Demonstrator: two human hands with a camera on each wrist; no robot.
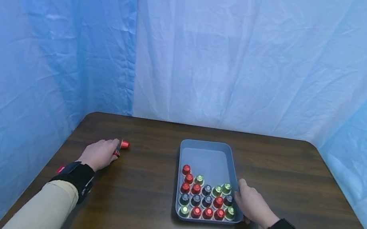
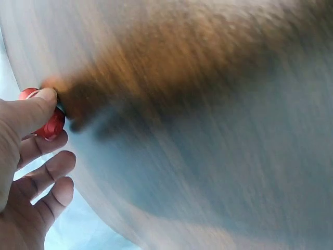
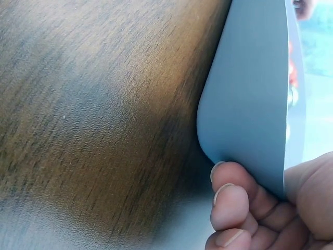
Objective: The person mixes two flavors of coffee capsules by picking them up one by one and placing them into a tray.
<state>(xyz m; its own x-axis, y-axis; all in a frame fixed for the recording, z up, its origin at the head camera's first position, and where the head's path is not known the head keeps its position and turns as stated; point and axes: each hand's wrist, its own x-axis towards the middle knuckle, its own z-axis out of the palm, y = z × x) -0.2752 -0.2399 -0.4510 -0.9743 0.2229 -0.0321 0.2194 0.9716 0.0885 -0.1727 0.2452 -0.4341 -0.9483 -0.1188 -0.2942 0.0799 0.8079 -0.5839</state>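
Note:
At the table's left, my left hand (image 1: pixel 100 154) pinches a red coffee capsule (image 2: pixel 52 126) between thumb and forefinger, its other fingers loosely bent. A second red coffee capsule (image 1: pixel 124 144) lies on its side right at those fingertips. The blue-grey tray (image 1: pixel 207 156) stands right of the middle, with red, green and dark blue capsules in rows over its nearer part. On the tray's right side, my right hand (image 1: pixel 253 205) grips the wall, thumb at the rim and curled fingers (image 3: pixel 231 205) against the outer face.
All this is on a dark wood-grain table (image 1: pixel 142 188) with rounded far corners. Blue sheeting (image 1: pixel 236 58) hangs behind the far edge and along both sides. The tray's far part shows its bare floor.

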